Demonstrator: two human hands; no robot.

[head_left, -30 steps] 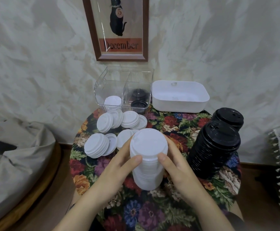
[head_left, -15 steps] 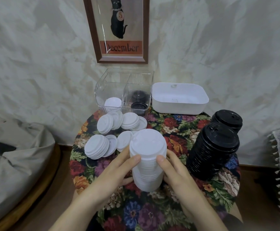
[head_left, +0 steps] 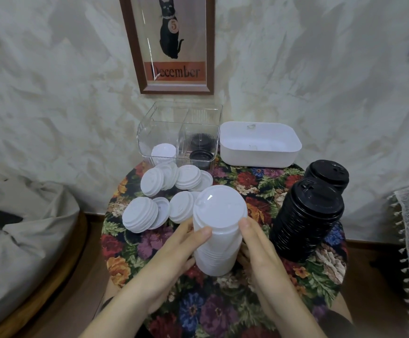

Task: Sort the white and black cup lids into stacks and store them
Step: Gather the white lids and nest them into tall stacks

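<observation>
— Fingers (head_left: 202,234) of your left hand (head_left: 171,254) and right hand (head_left: 264,252) are wrapped round the tall white stack (head_left: 219,230), one hand on each side, thumbs high near its top.

— Where does it stand, and what should you watch?

— It is over the middle of the floral surface (head_left: 198,313). I cannot tell whether its base rests on the cloth or hangs just above it. Take the big things first. The clear divided box (head_left: 149,128) at the back holds a white lid on its left side and black ones on its right, and I judge that is where you are heading. The white tub (head_left: 259,156) sits just beside it. If you grip only high up while carrying, the lower lids may slide off or the column may buckle. The leaning black stack (head_left: 305,220) is near your right hand, and a nudge from your wrist would likely topple it. Last, the loose white lids (head_left: 164,191) lie between you and the box. A low pass would scatter them.
</observation>
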